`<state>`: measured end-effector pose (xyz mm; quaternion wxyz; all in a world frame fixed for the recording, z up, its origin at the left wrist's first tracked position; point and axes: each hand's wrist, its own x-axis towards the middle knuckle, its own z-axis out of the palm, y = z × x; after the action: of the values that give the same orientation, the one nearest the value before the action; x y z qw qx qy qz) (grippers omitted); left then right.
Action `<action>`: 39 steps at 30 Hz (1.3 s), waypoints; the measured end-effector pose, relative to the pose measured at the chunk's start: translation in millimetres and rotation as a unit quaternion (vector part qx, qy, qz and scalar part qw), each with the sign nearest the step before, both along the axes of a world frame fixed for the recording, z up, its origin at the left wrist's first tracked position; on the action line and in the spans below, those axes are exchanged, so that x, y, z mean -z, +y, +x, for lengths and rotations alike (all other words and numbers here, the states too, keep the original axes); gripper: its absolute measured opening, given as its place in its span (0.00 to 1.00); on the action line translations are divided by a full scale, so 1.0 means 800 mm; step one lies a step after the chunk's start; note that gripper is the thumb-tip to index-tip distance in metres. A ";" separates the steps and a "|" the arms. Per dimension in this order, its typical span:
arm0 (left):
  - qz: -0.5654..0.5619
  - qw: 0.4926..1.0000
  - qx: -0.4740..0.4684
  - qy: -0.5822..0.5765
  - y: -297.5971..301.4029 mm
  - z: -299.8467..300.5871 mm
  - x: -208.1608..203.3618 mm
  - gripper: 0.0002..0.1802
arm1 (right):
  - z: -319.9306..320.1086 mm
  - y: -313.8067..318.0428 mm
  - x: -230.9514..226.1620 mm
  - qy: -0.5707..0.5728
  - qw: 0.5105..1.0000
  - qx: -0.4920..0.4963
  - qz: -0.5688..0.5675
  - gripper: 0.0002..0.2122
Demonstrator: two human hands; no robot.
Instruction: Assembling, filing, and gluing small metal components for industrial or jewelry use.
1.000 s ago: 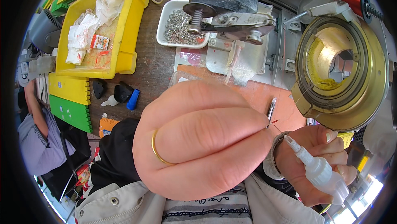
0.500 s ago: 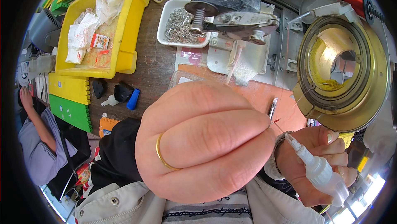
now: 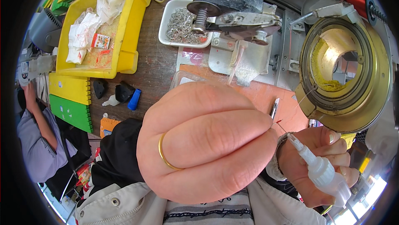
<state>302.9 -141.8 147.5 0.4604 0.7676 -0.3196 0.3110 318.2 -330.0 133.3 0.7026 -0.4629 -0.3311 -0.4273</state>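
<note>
My left hand (image 3: 208,142), with a gold ring, fills the middle of the view. Its fingertips are pinched round a small thing, mostly hidden, whose thin red tip (image 3: 279,121) sticks out to the right. My right hand (image 3: 303,162) is wrapped round a small translucent squeeze bottle (image 3: 324,179) with a white cap and a narrow nozzle. A fine needle on the nozzle points up and left, its end very close to the red tip; I cannot tell if they touch. Behind both hands lies an orange mat (image 3: 266,96).
A round brass-coloured machine part (image 3: 380,96) stands at the right. At the back are a belt-driven mechanism (image 3: 249,21) and a white dish (image 3: 163,34) of small metal hooks. A yellow bin (image 3: 132,38) holds crumpled paper. A blue cap (image 3: 134,99) lies nearby. Another person's arm (image 3: 43,127) shows far left.
My hands stay nearly still; the left has shifted very slightly right. The other person at the far left has moved their arm a little.
</note>
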 end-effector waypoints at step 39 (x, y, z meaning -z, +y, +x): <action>-0.202 0.943 0.115 0.237 0.003 -0.001 0.001 0.10 | -0.016 -0.015 -0.051 0.133 0.972 0.101 -0.167 0.11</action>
<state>302.3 -139.4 146.9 0.7007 0.6680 -0.2184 0.1229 305.1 -342.4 174.1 0.6062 -0.6574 -0.2536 -0.3690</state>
